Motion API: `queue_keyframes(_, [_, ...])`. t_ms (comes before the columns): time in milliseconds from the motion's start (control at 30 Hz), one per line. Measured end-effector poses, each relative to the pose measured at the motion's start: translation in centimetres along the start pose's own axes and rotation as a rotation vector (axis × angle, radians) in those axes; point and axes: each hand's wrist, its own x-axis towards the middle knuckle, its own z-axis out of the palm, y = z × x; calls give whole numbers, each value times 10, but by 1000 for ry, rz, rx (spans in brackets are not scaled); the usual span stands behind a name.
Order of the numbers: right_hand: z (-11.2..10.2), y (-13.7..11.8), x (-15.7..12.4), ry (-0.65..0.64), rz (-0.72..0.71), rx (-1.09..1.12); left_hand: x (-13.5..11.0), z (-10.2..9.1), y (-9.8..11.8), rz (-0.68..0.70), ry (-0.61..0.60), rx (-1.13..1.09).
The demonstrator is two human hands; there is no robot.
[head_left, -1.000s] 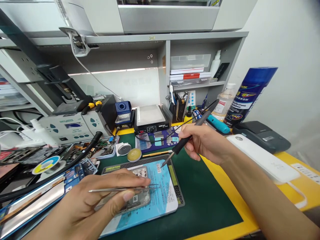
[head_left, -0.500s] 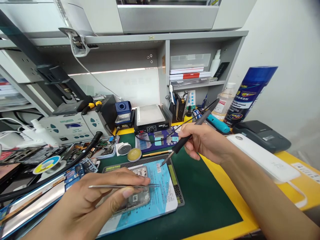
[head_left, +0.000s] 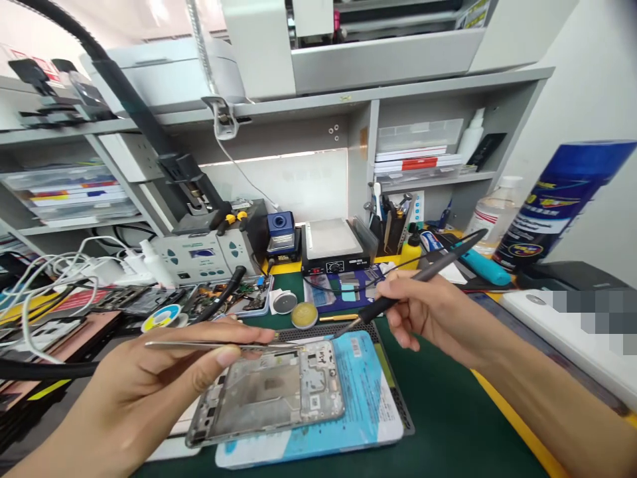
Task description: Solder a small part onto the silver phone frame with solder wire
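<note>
My left hand [head_left: 164, 378] is closed on a pair of metal tweezers [head_left: 199, 346], held level between thumb and forefinger. Their tips lie over the upper edge of a bare phone frame [head_left: 279, 392]. That frame rests on a light blue printed box [head_left: 368, 398], which lies partly on a dark perforated mat [head_left: 408, 425]. In my right hand [head_left: 423, 312], gripped like a pen, is a soldering iron [head_left: 378, 309]. Its tip points down and left, just above the upper right of the phone frame; whether it touches anything I cannot tell.
Behind the box sit a round tin of yellowish paste [head_left: 304, 315] and a hot plate [head_left: 334, 245]. A grey soldering station [head_left: 204, 255] and loose circuit boards [head_left: 239, 295] are at left. A blue spray can [head_left: 552, 206] and a white device [head_left: 567, 332] stand at right.
The view has swung left. My left hand has drawn back from over the phone frame, leaving more of it showing. The iron's tip has come closer to the tweezer tips.
</note>
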Motion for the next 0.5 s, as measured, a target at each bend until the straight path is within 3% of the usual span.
queue_keyframes(167, [25,9,1,32,-7,-37,-4,-4,-24,-16,-116,-38])
queue_keyframes(267, [30,3,3,80,-46,-157,-3,2,-34,54,-80,-47])
queue_keyframes(400, [29,-9,8,127,-78,-181,-5,13,-32,176,-57,-20])
queue_keyframes(500, [27,-8,11,152,-60,-124,-5,18,-24,193,-85,11])
